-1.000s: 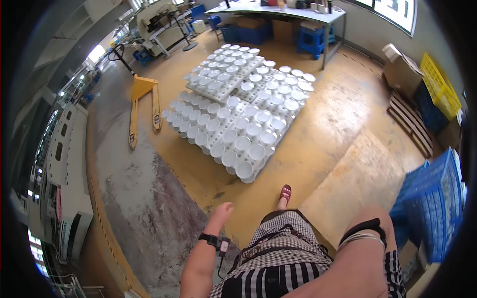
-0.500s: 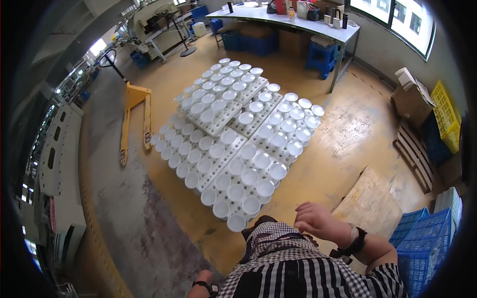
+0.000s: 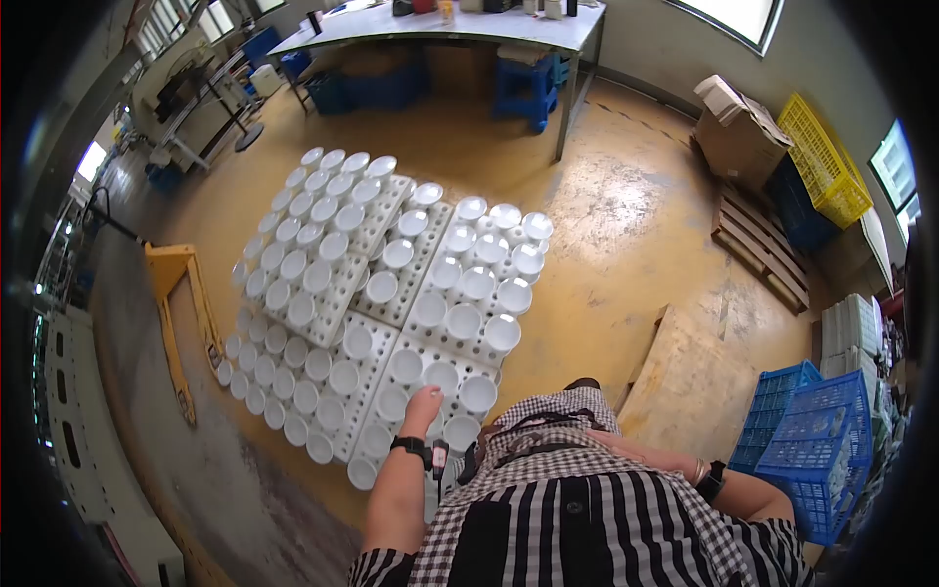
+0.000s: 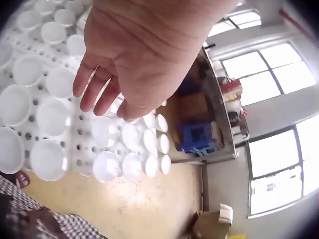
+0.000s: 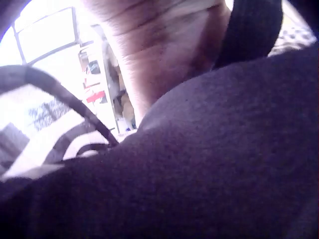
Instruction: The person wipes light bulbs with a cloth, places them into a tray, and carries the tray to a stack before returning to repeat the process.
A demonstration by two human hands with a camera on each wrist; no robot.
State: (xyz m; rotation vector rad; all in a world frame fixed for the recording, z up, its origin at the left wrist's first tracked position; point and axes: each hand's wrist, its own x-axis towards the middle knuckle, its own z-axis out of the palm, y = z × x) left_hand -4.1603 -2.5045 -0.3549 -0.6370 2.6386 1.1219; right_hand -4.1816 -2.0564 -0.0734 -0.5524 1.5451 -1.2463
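Observation:
White cups (image 3: 464, 320) stand in rows on white perforated boards (image 3: 370, 391), stacked low on the floor. My left hand (image 3: 422, 408) is over the near cups in the head view; the left wrist view shows that hand (image 4: 129, 64) with relaxed, slightly spread fingers and nothing in them, cups (image 4: 48, 160) behind it. Whether it touches a cup cannot be told. My right hand (image 3: 626, 448) lies against the checked apron (image 3: 548, 416) at the waist, fingers extended. In the right wrist view, dark cloth covers much of that hand (image 5: 164, 55).
A yellow pallet jack (image 3: 176, 323) stands left of the cups. Behind them is a long table (image 3: 440, 27) with blue stools beneath. To the right are a wooden board (image 3: 685, 382), a brown pallet (image 3: 758, 245), a carton (image 3: 734, 132), a yellow crate (image 3: 825, 161) and blue crates (image 3: 812, 470).
The cups now appear nearer and farther left. My left hand has come forward over the near cups, and my right hand has moved down from its raised position to the apron.

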